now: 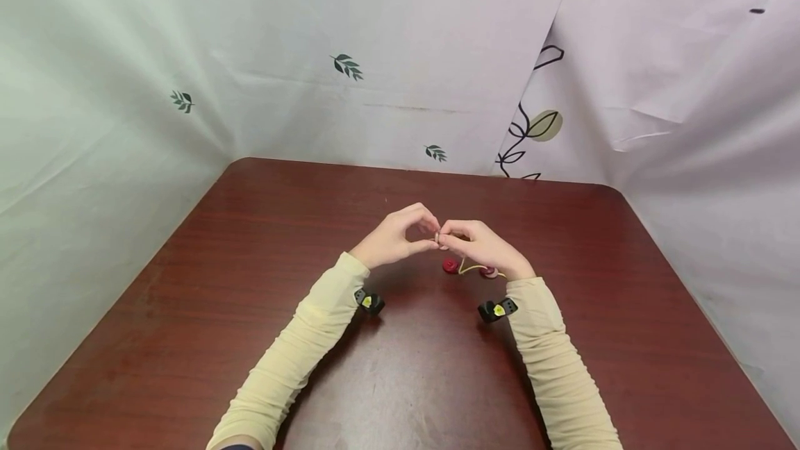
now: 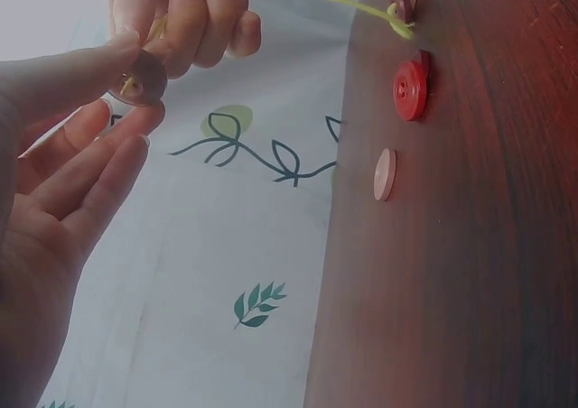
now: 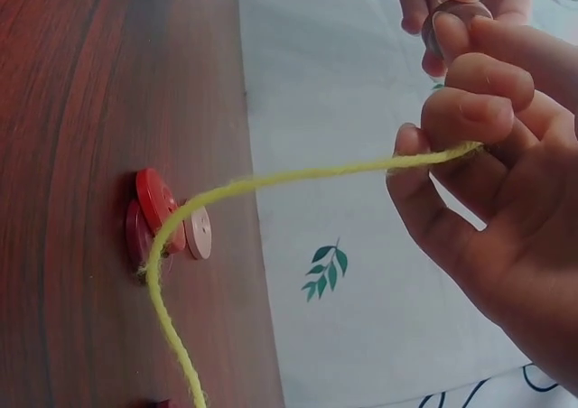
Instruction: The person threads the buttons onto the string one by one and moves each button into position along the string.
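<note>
A dark brown button (image 2: 149, 76) is pinched between the thumb and fingers of my left hand (image 1: 400, 233). Yellow yarn (image 3: 307, 175) runs up from the table into the curled fingers of my right hand (image 1: 486, 247), which grips it. The right thumb and forefinger also meet at the button (image 3: 452, 20), fingertip to fingertip with the left hand. A bit of yellow shows at the button's holes in the left wrist view. Below the hands, a red button (image 2: 411, 90) and a pale pink button (image 2: 386, 175) lie on the table.
The brown wooden table (image 1: 250, 262) has a pale patterned cloth (image 1: 387, 103) hanging behind it. A dark red button (image 2: 402, 4) lies by the yarn, with a pale one beside it. Black wrist cameras (image 1: 373, 304) sit under both sleeves.
</note>
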The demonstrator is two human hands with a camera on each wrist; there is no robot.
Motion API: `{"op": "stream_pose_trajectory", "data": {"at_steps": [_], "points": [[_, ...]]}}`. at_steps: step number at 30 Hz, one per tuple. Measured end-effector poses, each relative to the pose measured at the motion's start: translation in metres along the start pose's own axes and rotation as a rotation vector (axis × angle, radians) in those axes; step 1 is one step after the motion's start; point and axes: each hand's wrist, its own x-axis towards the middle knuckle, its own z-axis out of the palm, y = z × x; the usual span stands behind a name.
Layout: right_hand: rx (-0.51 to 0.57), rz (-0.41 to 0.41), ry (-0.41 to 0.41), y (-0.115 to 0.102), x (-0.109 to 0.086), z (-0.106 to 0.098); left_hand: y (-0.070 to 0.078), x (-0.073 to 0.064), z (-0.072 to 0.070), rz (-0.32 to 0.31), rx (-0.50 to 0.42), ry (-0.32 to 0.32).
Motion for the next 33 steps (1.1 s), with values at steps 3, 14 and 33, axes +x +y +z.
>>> {"op": "stream_pose_trajectory", "data": {"at_steps": [3, 14, 33], "points": [[0.019, 0.004, -0.008, 0.001, 0.000, 0.000, 0.001, 0.000, 0.000, -0.001, 0.012, 0.004], [0.014, 0.009, 0.013, 0.001, -0.001, -0.001, 0.000, 0.000, 0.004, 0.059, 0.032, 0.048], [0.059, 0.038, 0.061, 0.002, -0.003, -0.002, 0.000, -0.001, 0.010, 0.071, 0.067, 0.113]]}}
